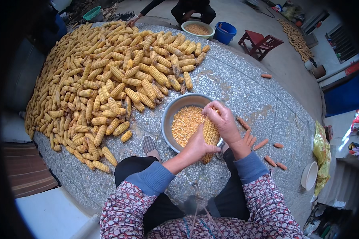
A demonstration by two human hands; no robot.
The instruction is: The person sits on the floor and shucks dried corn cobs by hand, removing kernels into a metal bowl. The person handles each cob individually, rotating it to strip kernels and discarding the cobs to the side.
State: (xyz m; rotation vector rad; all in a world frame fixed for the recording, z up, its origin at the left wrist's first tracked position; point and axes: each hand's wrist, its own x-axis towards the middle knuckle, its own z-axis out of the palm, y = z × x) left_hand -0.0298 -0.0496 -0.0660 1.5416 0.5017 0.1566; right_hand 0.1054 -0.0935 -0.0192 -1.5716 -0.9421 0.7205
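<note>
An ear of yellow corn (211,131) is tilted over the right side of a grey metal basin (167,119), its lower end pointing towards me. My left hand (197,146) is closed around the ear's lower part, thumb across it. At the ear's upper end, the bent fingers of my right hand (223,121) press on the kernels. Loose corn kernels (187,124) cover the basin's bottom. The basin stands on the speckled stone floor (179,176) between my feet.
A large heap of corn ears (107,74) lies left and ahead. Bare reddish cobs (261,144) lie to the right, near a white bowl (309,176). Beyond sits another person (194,12), one hand at the heap, by a kernel-filled basin (211,35), a blue bucket (225,37) and a red wooden chair (258,41).
</note>
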